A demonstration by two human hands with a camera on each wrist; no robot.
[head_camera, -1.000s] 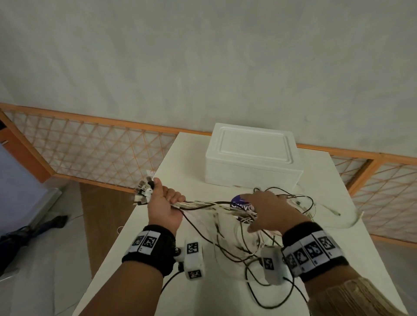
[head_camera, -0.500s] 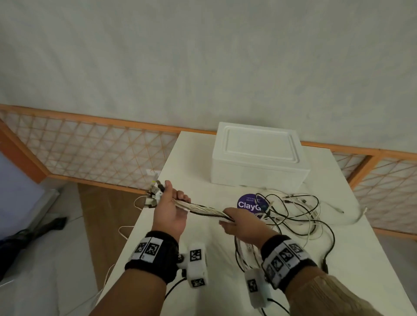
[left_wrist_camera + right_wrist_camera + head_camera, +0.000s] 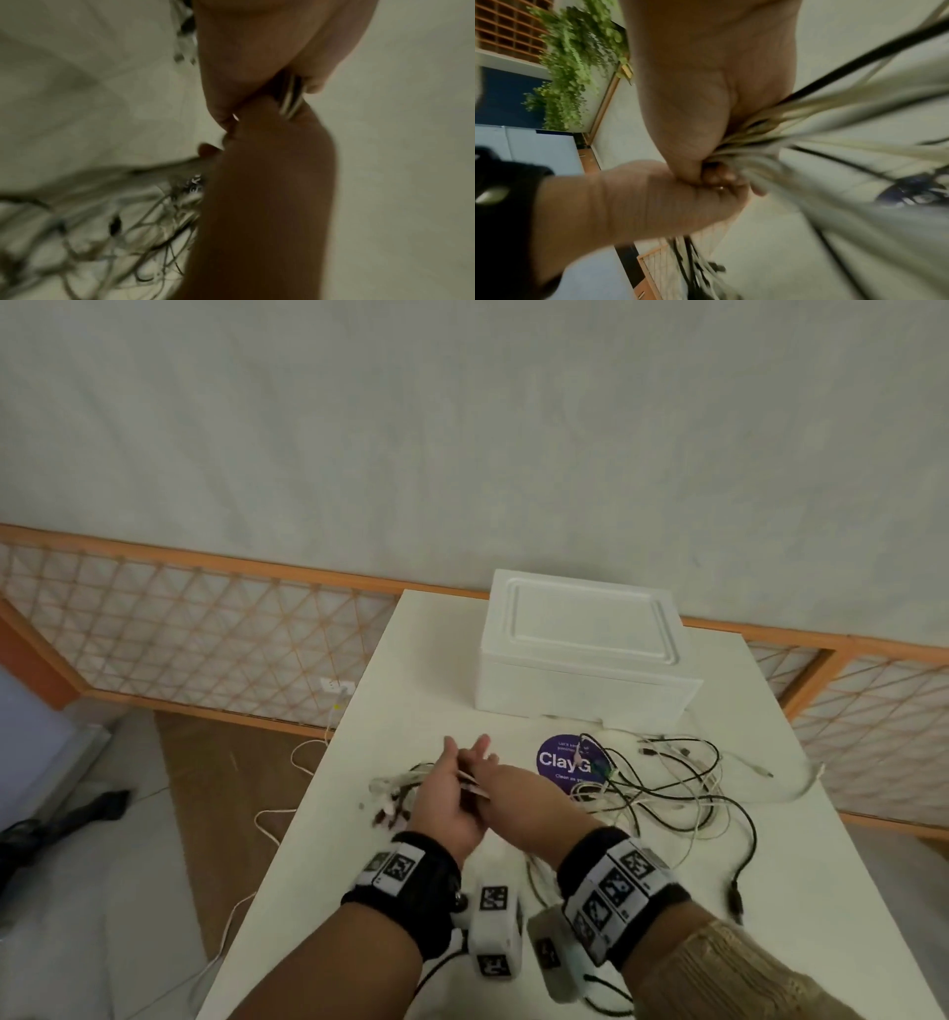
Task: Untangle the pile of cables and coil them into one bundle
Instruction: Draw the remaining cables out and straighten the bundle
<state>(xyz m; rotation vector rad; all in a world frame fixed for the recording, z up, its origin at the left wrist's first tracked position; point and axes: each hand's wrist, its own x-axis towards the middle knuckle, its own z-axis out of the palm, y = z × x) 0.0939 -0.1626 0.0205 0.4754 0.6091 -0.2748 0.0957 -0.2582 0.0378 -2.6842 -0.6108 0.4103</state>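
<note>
A bundle of white and black cables (image 3: pixel 470 782) runs between my two hands over the white table (image 3: pixel 411 660). My left hand (image 3: pixel 449 796) holds the bundle near its plug ends (image 3: pixel 390 796), which fan out to the left; two of its fingers stick up straight. My right hand (image 3: pixel 513 793) presses against the left and grips the same strands (image 3: pixel 808 125), which stream out of its palm. A few strands (image 3: pixel 290 97) show pinched in the blurred left wrist view. The loose tangle (image 3: pixel 667 788) lies to the right on the table.
A white foam box (image 3: pixel 580 654) stands at the table's back. A purple round sticker (image 3: pixel 557 760) lies under the tangle. One black plug (image 3: pixel 734 898) reaches the near right. A white cord (image 3: pixel 287 762) trails on the floor at left, before an orange lattice fence (image 3: pixel 205 639).
My right hand has slid left along the bundle until it meets the left hand. The left hand has come down and right, over the table. More of the tangle now lies slack.
</note>
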